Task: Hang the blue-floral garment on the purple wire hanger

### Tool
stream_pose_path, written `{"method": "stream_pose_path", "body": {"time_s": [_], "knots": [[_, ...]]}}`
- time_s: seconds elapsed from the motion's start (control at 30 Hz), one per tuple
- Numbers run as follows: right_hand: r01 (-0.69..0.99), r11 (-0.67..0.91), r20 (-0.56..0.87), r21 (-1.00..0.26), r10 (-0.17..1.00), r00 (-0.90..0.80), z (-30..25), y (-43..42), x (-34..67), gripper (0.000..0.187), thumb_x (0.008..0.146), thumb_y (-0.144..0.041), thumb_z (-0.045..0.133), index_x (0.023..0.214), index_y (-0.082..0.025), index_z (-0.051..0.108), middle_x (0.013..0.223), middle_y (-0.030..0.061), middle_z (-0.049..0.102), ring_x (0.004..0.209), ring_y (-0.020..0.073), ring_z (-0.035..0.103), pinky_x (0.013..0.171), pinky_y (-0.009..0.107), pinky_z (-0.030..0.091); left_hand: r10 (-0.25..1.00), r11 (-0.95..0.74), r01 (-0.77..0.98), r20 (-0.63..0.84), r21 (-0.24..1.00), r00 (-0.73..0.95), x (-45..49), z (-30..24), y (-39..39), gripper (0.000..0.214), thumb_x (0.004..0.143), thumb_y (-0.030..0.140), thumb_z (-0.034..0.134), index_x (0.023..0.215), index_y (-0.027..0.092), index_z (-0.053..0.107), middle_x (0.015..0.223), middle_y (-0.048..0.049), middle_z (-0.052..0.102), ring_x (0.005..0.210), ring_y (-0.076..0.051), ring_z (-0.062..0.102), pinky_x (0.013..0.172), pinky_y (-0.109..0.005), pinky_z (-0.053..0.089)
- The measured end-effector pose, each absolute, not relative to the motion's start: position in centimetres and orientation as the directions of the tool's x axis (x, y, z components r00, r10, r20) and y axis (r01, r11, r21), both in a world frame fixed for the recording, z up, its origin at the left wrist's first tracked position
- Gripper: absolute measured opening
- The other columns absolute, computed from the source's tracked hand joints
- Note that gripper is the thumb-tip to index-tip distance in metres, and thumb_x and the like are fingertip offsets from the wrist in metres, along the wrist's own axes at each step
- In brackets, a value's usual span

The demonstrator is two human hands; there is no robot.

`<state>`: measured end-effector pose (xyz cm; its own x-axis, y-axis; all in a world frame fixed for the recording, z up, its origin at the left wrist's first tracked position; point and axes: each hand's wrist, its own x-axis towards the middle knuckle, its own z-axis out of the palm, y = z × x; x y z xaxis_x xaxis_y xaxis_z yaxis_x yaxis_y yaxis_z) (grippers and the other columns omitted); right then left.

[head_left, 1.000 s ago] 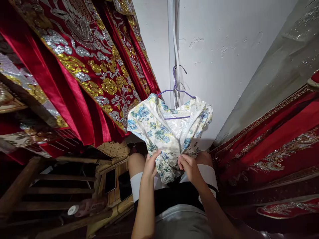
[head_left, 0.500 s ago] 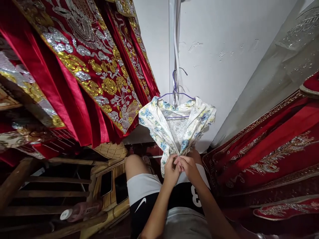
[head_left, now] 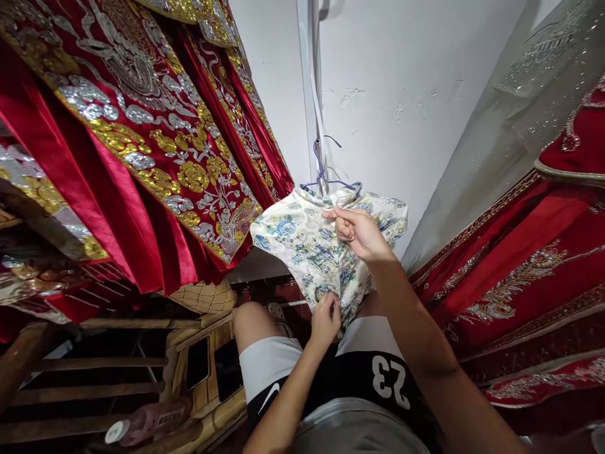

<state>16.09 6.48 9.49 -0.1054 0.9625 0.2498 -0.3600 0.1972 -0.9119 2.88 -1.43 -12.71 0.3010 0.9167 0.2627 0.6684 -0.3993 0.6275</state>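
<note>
I had the purple hanger [head_left: 321, 171] as my landmark, hung by the white strap [head_left: 316, 94] against the white wall [head_left: 401, 75]. The floral shirt [head_left: 309, 243] hung from it, shoulders spread to either side, its body tapering below towards the wearer's knees. Through the head camera I saw the right hand [head_left: 357, 230] just below the hanger, at the shirt's neckline, pinching there with its other fingers curled in; I couldn't tell which bit of the shirt lay under the thumb. The left hand [head_left: 326, 318] was well below the hanger, clenched around the shirt's lower front close to the centre seam. The two front edges met along that seam, and the collar stood near the hanger's wire. To the hanger's left I had a red robe [head_left: 174, 157] thick with gold and silver sequins; well to its right, red embroidered cloth [head_left: 501, 277] under a sheer, glittering sheet [head_left: 510, 139]. Far below and left of the hanger, a bamboo bench [head_left: 213, 378] carried two dark phones [head_left: 197, 362], with a pinkish, white-capped bottle [head_left: 155, 421] farther left.
</note>
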Motion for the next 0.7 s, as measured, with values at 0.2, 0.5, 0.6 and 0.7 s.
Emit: {"method": "stream_pose_path", "body": {"time_s": [0.2, 0.5, 0.6, 0.7], "knots": [[-0.341, 0.204, 0.247, -0.918, 0.965, -0.088, 9.4, 5.9, 15.6, 0.035, 0.082, -0.046, 0.074, 0.085, -0.012, 0.074, 0.046, -0.0068, 0.042, 0.041, 0.0069, 0.026, 0.042, 0.026, 0.014, 0.88, -0.437, 0.808, 0.002, 0.396, 0.475, 2.4, -9.5, 0.0, 0.025, 0.086, 0.003, 0.05, 0.102, 0.019, 0.061, 0.099, -0.0106, 0.07, 0.084, -0.025, 0.07, 0.074, -0.032, 0.049], [-0.214, 0.311, 0.328, -0.926, 0.943, -0.049, 9.6, 5.7, 14.8, 0.036, 0.086, -0.052, 0.069, 0.078, -0.017, 0.069, 0.049, -0.0036, 0.051, 0.043, 0.0091, 0.039, 0.043, 0.023, 0.023, 0.861, -0.507, 0.712, 0.261, 0.485, 0.435, 0.4, 1.3, 3.4, 0.016, 0.097, 0.018, 0.051, 0.101, 0.023, 0.066, 0.089, -0.0037, 0.073, 0.078, -0.019, 0.068, 0.073, -0.029, 0.049], [-0.204, 0.325, 0.351, -0.923, 0.931, -0.102, 10.0, 5.8, 14.9, 0.036, 0.087, -0.051, 0.067, 0.073, -0.018, 0.065, 0.047, -0.0049, 0.048, 0.043, 0.0084, 0.035, 0.043, 0.023, 0.022, 0.711, -0.664, 0.5, 0.677, 0.555, 0.192, -0.4, 6.7, 5.7, 0.029, 0.102, 0.028, 0.05, 0.129, 0.022, 0.057, 0.086, -0.0016, 0.07, 0.073, -0.017, 0.063, 0.072, -0.029, 0.049], [-0.206, 0.358, 0.391, -0.911, 0.909, -0.147, 10.4, 6.4, 15.0, 0.037, 0.088, -0.046, 0.066, 0.065, -0.019, 0.059, 0.046, -0.0079, 0.037, 0.042, 0.0072, 0.027, 0.044, 0.024, 0.02, 0.546, -0.79, 0.457, 0.807, 0.408, 0.224, 0.0, 10.1, 7.6, 0.018, 0.102, 0.027, 0.052, 0.112, 0.02, 0.065, 0.095, -0.0048, 0.07, 0.084, -0.018, 0.063, 0.079, -0.03, 0.049]]}}
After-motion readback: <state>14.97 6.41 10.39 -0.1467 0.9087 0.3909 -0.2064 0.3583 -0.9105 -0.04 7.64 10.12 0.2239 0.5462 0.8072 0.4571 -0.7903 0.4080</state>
